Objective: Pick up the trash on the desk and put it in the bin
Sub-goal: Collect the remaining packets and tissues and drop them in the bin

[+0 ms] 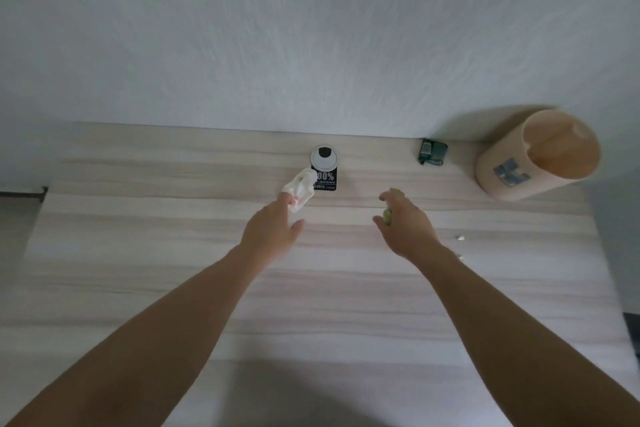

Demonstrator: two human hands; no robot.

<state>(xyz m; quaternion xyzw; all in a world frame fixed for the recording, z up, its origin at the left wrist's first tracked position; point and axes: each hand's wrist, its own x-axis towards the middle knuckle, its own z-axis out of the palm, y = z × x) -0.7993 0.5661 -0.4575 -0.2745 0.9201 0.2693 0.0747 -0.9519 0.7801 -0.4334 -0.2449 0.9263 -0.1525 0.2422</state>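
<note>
A crumpled white tissue [300, 189] lies mid-desk, and the fingertips of my left hand [273, 229] touch its near edge; whether they grip it I cannot tell. My right hand [403, 224] hovers to the right with its fingers curled around a small green scrap [387, 216]. The peach-coloured bin [538, 158] stands at the desk's far right corner, its mouth facing me. A dark green packet [432, 151] lies by the wall left of the bin. Two tiny white bits [460, 237] lie on the desk right of my right hand.
A black hang tag with a white round top [324, 168] lies just behind the tissue. The pale wood-grain desk [173, 253] runs up to a white wall. The desk's right edge falls off below the bin.
</note>
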